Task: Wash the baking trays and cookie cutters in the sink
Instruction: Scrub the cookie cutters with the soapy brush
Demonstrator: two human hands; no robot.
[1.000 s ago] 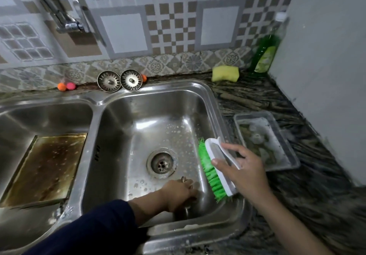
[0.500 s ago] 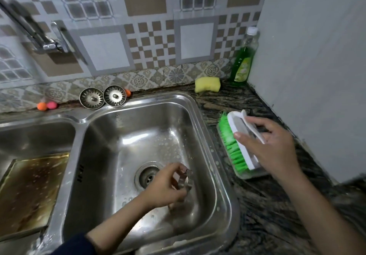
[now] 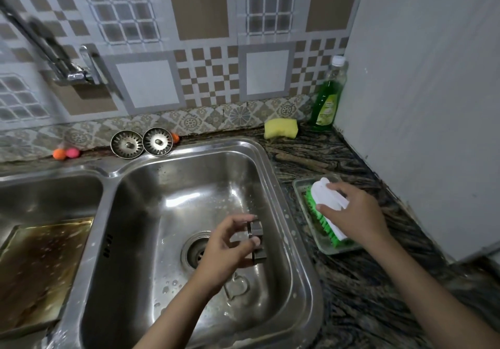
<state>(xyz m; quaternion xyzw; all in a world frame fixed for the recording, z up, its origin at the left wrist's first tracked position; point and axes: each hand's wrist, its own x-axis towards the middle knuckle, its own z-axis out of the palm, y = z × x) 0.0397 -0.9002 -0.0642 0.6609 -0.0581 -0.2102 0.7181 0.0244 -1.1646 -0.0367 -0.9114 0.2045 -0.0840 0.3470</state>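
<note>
A stained baking tray [image 3: 40,267] leans in the left basin. Over the right basin's [image 3: 151,240] drain, the left hand [image 3: 227,248] pinches a metal cookie cutter [image 3: 257,240]; a second cutter [image 3: 238,286] lies on the basin floor. On the counter's right edge, the right hand [image 3: 354,216] grips a green-bristled brush [image 3: 324,210] pressed into a small tray [image 3: 300,199]. The soap bottle's [image 3: 326,99] label is unreadable.

You had a green bottle of dish soap [image 3: 326,99] standing in the counter's [image 3: 359,275] back corner, with a yellow sponge [image 3: 280,128] just beside it. Two metal strainers [image 3: 142,142] leaned along the backsplash, an orange ball [image 3: 58,154] and a pink one [image 3: 72,153] to their left.
</note>
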